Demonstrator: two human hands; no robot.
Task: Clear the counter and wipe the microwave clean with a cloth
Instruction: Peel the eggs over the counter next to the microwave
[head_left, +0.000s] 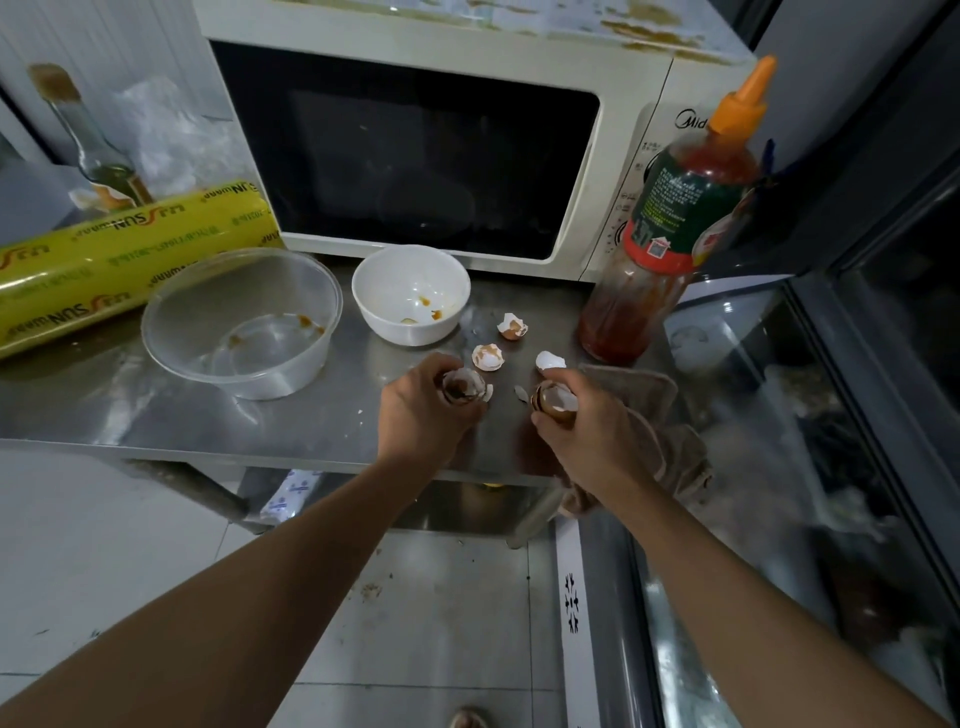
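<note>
We've got both hands busy: left hand (421, 410) curled round broken brown-and-white eggshells (464, 387), right hand (587, 426) gripping more, probably 2 halves. 3 loose shell pieces (487, 357) remain on the steel desk (156, 410) before the white microwave (441, 145); let's cup gently, dropping no crumbs.

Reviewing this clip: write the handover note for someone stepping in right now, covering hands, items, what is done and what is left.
Left hand grips eggshell pieces; right hand grips more.
Three loose eggshells remain on the counter, between the white bowl and the cloth at the right edge.
Clear container, wrap roll and sauce bottle are uncleared.
Microwave top looks stained; wiping not started.
</note>
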